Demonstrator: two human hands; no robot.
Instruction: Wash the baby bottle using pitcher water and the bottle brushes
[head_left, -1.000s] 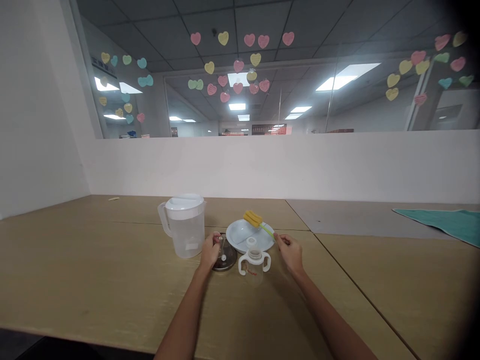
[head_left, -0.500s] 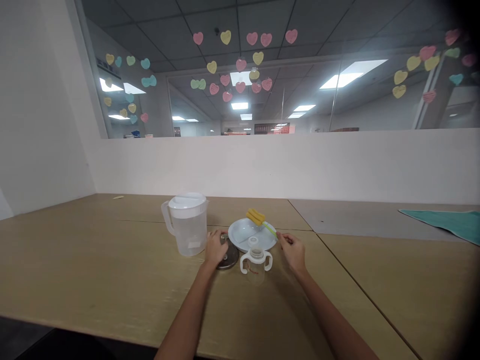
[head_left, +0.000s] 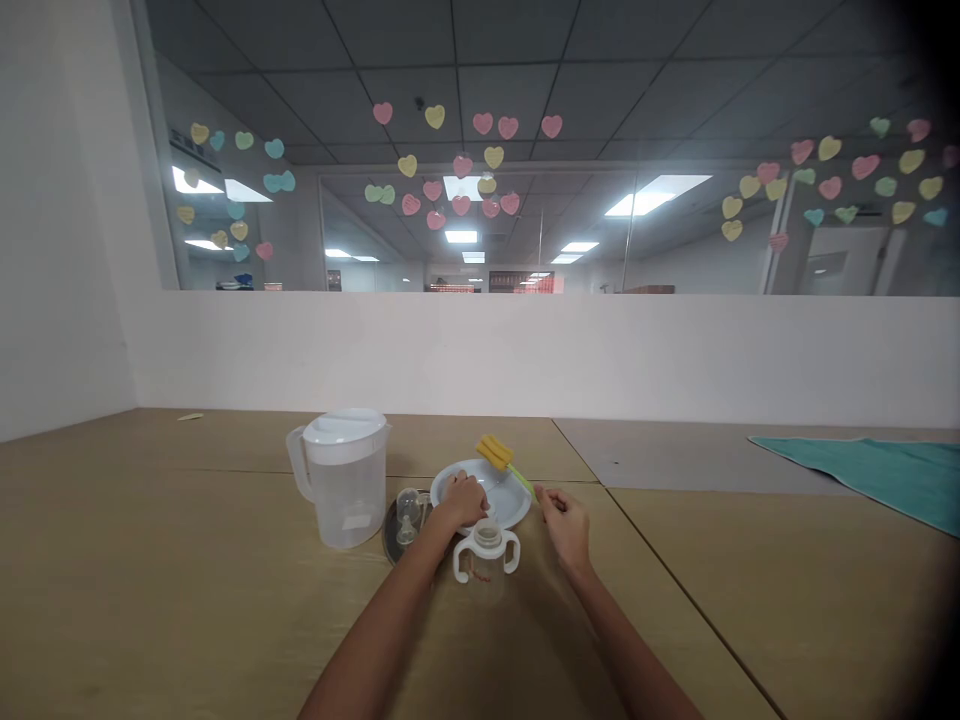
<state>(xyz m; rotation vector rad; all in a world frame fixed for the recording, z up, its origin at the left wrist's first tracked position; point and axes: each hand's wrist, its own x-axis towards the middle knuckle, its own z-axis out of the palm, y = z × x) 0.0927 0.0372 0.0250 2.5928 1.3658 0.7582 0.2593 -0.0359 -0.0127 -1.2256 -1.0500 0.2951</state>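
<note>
My right hand is closed on the thin green handle of a sponge brush, whose yellow head hangs over the far rim of a white bowl. Over that bowl, my left hand has its fingers curled downward. A bit of white shows by the fingertips, but what they grip is hidden. In front of the bowl stands an uncapped clear baby bottle with white side handles. Beside my left forearm, a round dark metal dish bears a clear cap and a teat.
To the left stands a lidded translucent pitcher. A teal cloth lies on the table's right side. The white wall under the window closes off the back. A small flat scrap lies at the far left.
My left hand has moved right from the metal dish to the bowl, uncovering the cap and teat. My right hand keeps the brush. The whole view has shifted slightly.
</note>
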